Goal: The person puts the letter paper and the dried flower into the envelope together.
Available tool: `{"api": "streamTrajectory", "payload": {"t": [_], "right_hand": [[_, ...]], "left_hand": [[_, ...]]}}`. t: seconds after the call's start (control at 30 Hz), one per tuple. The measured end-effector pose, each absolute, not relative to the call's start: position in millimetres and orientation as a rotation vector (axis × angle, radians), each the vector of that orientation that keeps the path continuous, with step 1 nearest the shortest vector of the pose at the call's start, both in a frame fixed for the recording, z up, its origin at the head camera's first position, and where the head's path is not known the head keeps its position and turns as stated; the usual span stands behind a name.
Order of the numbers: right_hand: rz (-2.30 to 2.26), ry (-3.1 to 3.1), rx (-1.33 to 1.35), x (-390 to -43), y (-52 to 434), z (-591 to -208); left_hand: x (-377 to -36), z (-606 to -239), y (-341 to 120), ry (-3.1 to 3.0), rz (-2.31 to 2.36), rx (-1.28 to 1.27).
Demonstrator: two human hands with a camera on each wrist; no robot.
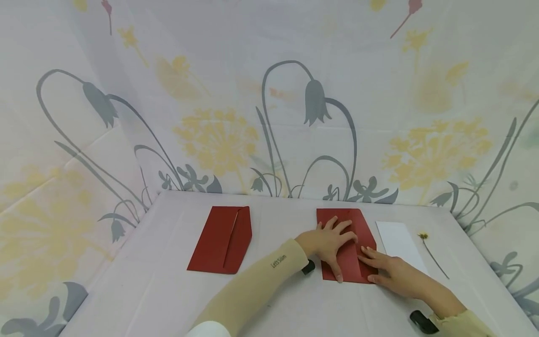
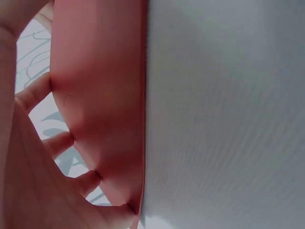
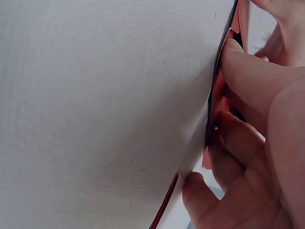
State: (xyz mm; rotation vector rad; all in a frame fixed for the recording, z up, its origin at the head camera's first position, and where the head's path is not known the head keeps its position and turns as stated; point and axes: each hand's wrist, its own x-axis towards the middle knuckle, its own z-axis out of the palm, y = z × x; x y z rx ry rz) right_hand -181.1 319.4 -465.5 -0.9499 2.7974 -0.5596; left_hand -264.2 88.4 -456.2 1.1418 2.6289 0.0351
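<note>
A red envelope (image 1: pixel 349 271) lies on the white-covered table, right of the middle, with its flap (image 1: pixel 367 229) on the right side. My left hand (image 1: pixel 330 241) rests on it with fingers spread, the thumb toward its near edge. In the left wrist view those fingertips press along the red paper (image 2: pixel 100 95). From the right, my right hand (image 1: pixel 396 274) touches the flap with extended fingers, its thumb by the near right corner. The right wrist view shows the right thumb and fingers (image 3: pixel 248 76) along the paper's edge, where a dark gap shows.
Another red envelope (image 1: pixel 214 243) lies to the left, its flap folded over. A white card (image 1: pixel 397 241) is right of the envelope under my hands, partly behind the right hand. Farther right lies a thin-stemmed yellow flower (image 1: pixel 431 252). Flower-printed cloth (image 1: pixel 294 154) hangs behind the table.
</note>
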Motion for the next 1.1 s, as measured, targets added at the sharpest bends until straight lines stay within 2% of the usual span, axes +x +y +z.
{"api": "streamTrajectory", "payload": {"t": [0.73,1.1], "right_hand": [[-0.801,2.9,-0.837,-176.5,323.1,-462.2],[-0.853,3.043,-0.547,-166.2,344.3,-453.3]], "left_hand": [[-264.4,-458.1,92.8,2.64,0.033,1.124],[-263.6,-455.1,90.4,2.612,0.068,1.127]]}}
